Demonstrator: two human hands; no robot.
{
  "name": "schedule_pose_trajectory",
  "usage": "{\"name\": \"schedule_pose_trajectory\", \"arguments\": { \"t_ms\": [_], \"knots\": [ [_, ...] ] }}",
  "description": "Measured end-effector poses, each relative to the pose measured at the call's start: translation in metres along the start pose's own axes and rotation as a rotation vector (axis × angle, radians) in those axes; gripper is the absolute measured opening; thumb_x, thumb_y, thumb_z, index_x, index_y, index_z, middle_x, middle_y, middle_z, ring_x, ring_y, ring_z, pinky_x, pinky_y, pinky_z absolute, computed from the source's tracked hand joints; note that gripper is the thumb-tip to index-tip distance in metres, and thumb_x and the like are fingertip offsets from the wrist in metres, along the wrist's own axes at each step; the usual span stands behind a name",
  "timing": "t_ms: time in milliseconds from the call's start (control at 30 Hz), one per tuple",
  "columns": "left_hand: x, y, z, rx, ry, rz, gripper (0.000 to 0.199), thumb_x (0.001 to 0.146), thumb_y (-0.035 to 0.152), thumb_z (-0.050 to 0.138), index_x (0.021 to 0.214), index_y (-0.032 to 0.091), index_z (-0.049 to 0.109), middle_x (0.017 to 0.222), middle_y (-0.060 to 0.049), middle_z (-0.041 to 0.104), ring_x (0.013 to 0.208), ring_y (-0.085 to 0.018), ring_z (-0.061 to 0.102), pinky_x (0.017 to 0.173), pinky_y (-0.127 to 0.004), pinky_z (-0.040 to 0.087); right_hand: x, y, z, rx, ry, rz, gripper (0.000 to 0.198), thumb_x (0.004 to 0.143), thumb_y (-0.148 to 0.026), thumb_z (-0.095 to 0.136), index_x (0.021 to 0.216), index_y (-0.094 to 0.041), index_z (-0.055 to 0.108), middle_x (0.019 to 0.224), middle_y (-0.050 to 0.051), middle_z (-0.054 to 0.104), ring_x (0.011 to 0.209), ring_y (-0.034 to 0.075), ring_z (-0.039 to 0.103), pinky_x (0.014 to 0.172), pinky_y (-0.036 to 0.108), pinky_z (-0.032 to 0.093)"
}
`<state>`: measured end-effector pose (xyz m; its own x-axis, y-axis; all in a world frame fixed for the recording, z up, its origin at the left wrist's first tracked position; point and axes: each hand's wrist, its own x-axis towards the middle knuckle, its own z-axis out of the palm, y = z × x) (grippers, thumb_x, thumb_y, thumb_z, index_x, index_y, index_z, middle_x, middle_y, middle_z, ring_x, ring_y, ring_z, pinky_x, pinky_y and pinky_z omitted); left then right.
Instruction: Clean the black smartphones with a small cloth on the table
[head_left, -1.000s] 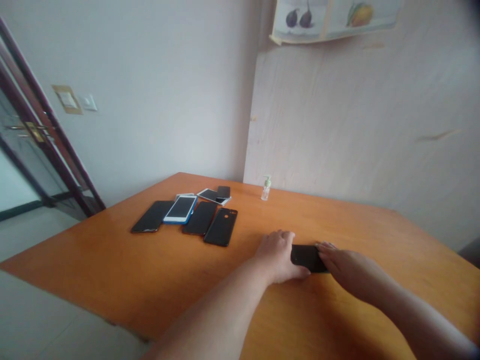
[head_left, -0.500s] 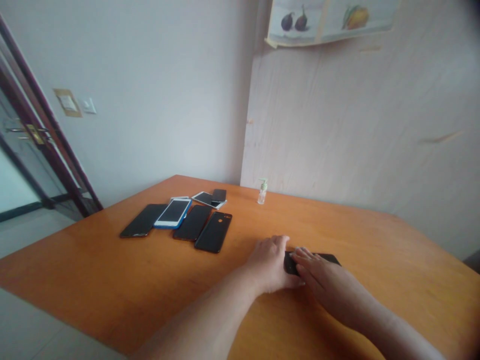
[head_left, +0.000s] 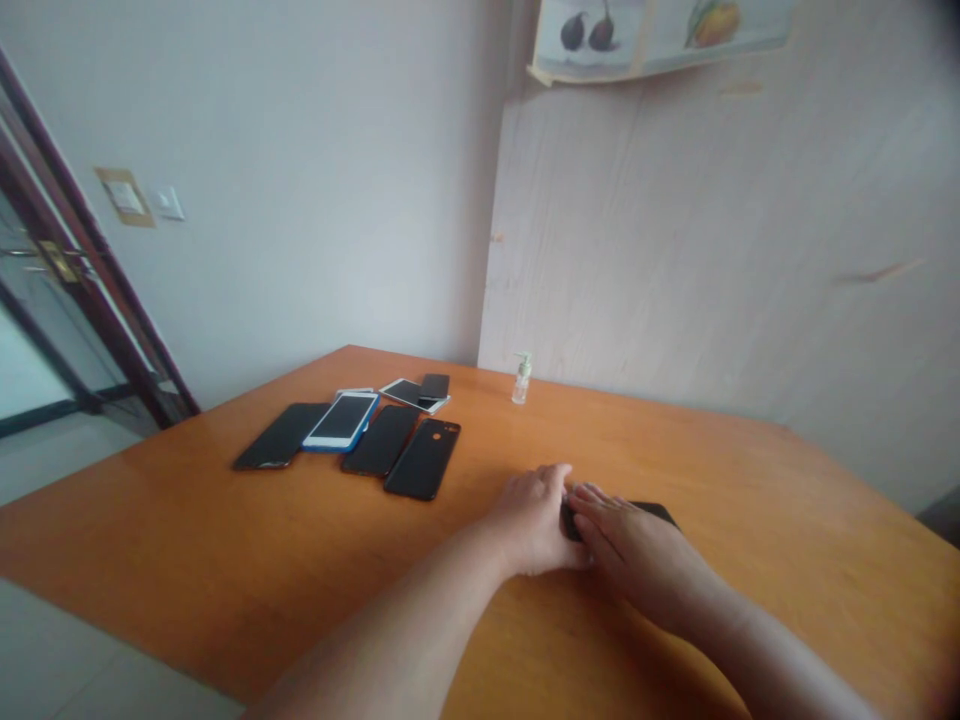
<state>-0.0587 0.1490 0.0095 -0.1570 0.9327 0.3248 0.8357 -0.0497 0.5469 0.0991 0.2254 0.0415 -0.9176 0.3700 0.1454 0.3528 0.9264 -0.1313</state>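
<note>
A black phone [head_left: 655,511] lies flat on the wooden table, mostly covered by my hands. My left hand [head_left: 534,522] holds its left end, with the thumb on the near side and the fingers on the far side. Across the top of the phone rests my right hand [head_left: 637,548], its fingers stretched out flat and pointing left toward my left hand. Only the phone's far right corner and a small dark patch between the hands show.
Left of my hands lie several phones, among them a black phone case [head_left: 424,460] and a white-fronted phone in a blue case [head_left: 341,421]. Behind them a small dark phone [head_left: 434,387] overlaps a white one. A clear pump bottle [head_left: 521,380] stands near the wall.
My right hand has slid slightly left over the phone, closer to my left hand. My left hand keeps its place at the phone's end. The view has shifted a little.
</note>
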Motion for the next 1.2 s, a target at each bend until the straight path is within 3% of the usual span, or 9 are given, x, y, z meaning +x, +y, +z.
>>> {"name": "schedule_pose_trajectory", "arguments": {
  "t_ms": [200, 400, 600, 767, 967, 1200],
  "knots": [
    [0.001, 0.000, -0.003, -0.018, -0.051, -0.043, 0.096, 0.055, 0.053, 0.074, 0.134, 0.015, 0.037, 0.115, -0.012, 0.062, 0.100, -0.029, 0.060, 0.090, -0.042, 0.047, -0.014, 0.003, 0.002, 0.016, -0.001, -0.002, 0.043, 0.096, -0.030, 0.035, 0.128, -0.016, 0.061, 0.136, 0.012, 0.055, 0.126, 0.028, 0.051, 0.106, 0.049, 0.042],
    [0.001, 0.002, -0.003, -0.015, -0.031, -0.047, 0.090, 0.060, 0.039, 0.069, 0.138, 0.014, 0.033, 0.117, -0.013, 0.061, 0.102, -0.028, 0.060, 0.091, -0.040, 0.047, -0.001, -0.004, 0.003, -0.004, 0.029, -0.016, 0.044, 0.096, -0.025, 0.034, 0.130, -0.011, 0.058, 0.135, 0.015, 0.056, 0.126, 0.026, 0.052, 0.109, 0.045, 0.040],
    [0.002, 0.004, -0.005, -0.027, -0.071, -0.078, 0.100, 0.057, 0.050, 0.073, 0.141, 0.014, 0.030, 0.119, -0.014, 0.060, 0.104, -0.031, 0.060, 0.091, -0.041, 0.046, -0.010, -0.005, -0.001, -0.031, -0.014, 0.006, 0.042, 0.097, -0.028, 0.033, 0.125, -0.016, 0.062, 0.134, 0.011, 0.058, 0.126, 0.025, 0.053, 0.108, 0.044, 0.041],
    [0.002, 0.005, -0.005, -0.025, -0.050, -0.074, 0.097, 0.058, 0.041, 0.072, 0.141, 0.014, 0.030, 0.122, -0.014, 0.059, 0.104, -0.030, 0.060, 0.092, -0.040, 0.046, 0.000, -0.006, 0.000, -0.001, 0.007, -0.001, 0.042, 0.097, -0.024, 0.032, 0.127, -0.014, 0.059, 0.134, 0.013, 0.058, 0.126, 0.023, 0.052, 0.109, 0.042, 0.039],
    [0.004, 0.005, -0.006, -0.054, -0.077, -0.083, 0.107, 0.053, 0.049, 0.077, 0.142, 0.014, 0.028, 0.119, -0.013, 0.060, 0.102, -0.030, 0.060, 0.091, -0.040, 0.047, -0.010, -0.005, -0.003, 0.005, 0.012, 0.019, 0.038, 0.096, -0.027, 0.035, 0.119, -0.018, 0.065, 0.129, 0.011, 0.062, 0.122, 0.025, 0.056, 0.105, 0.043, 0.044],
    [0.004, 0.003, -0.003, -0.043, -0.043, -0.052, 0.102, 0.056, 0.042, 0.074, 0.143, 0.014, 0.027, 0.116, -0.012, 0.061, 0.103, -0.029, 0.061, 0.091, -0.040, 0.046, 0.000, -0.010, -0.004, 0.019, 0.020, -0.009, 0.039, 0.096, -0.023, 0.034, 0.121, -0.016, 0.064, 0.130, 0.014, 0.061, 0.122, 0.024, 0.056, 0.106, 0.044, 0.042]
  ]
}}
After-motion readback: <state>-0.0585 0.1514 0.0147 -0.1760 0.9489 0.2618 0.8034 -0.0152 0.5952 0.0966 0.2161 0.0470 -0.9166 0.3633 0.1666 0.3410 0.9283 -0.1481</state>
